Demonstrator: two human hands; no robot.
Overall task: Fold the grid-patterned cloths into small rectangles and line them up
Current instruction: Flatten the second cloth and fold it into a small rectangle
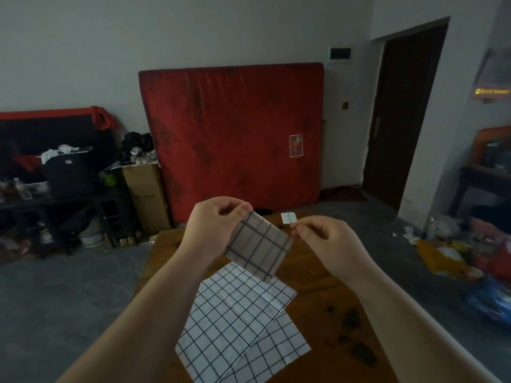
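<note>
Head view. The person stood at a wooden table [326, 286], both bare forearms reaching out over it.

Left hand [214, 225]: fingers curled, thumb and fingertips pinching the 11 o'clock corner of a folded cloth [260, 246]. The cloth was held up off the table, hanging as a tilted rectangle, grey-looking in the shade with dark grid lines.

Right hand [329, 240]: fingers curled in, thumb and forefinger tips brought together right at the cloth's 3 o'clock corner. I could not tell if they actually gripped the fabric or only met beside it.

Below the held piece, at 6 o'clock, a top flat cloth [237, 322] lay spread on the table, white with a black grid and fold creases. It overlapped a lower flat cloth [282, 346], which stuck out at 4 o'clock.

A small folded cloth [289, 217] sat alone at the table's far end, 12 o'clock, just beyond the right fingertips in the picture.

Dark stains [351, 319] marked the wood at 3 o'clock of the flat cloths.

Background: red mattress [235, 134] leaning on the wall at 12 o'clock, cardboard box [146, 197] at its 8 o'clock, dark door [406, 111] at 2 o'clock. Clutter on the floor at both sides, too dim to sort.
</note>
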